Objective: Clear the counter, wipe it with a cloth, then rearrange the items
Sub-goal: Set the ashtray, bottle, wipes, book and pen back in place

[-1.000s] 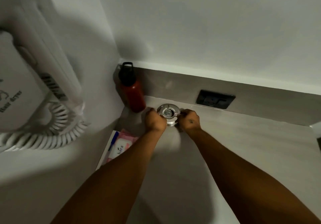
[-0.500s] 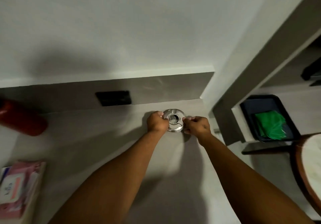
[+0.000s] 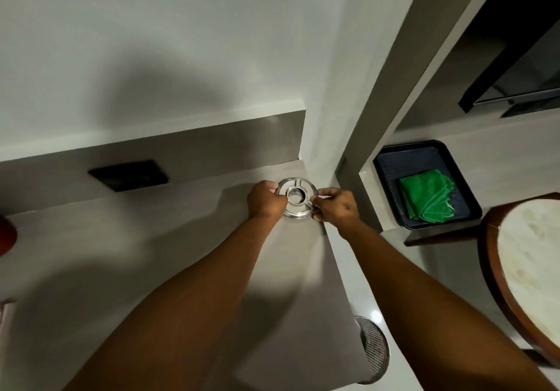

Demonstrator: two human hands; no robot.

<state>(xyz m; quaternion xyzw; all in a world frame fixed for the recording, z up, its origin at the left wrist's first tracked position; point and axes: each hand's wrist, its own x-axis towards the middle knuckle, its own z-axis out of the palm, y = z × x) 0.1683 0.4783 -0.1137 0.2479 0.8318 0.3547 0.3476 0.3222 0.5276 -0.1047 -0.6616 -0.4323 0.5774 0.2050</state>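
Observation:
A round shiny metal ashtray (image 3: 297, 198) is at the far right corner of the grey counter (image 3: 151, 254), close to the wall. My left hand (image 3: 266, 199) grips its left rim and my right hand (image 3: 335, 204) pinches its right rim. I cannot tell whether the ashtray rests on the counter or hovers just above it. A green cloth (image 3: 425, 198) lies folded in a dark tray (image 3: 391, 160) on a lower surface to the right. The red bottle (image 3: 6, 236) shows only at the left edge.
A black wall socket (image 3: 128, 174) sits in the backsplash. A pink wipes pack (image 3: 5, 315) peeks in at the lower left. A round wood-rimmed table (image 3: 527, 269) stands at the right, and a round metal grille (image 3: 374, 348) lies below the counter's right edge.
Both hands carried the ashtray from beside the red bottle at the left end to the right corner of the counter. The view turned right, bringing the tray and green cloth into sight.

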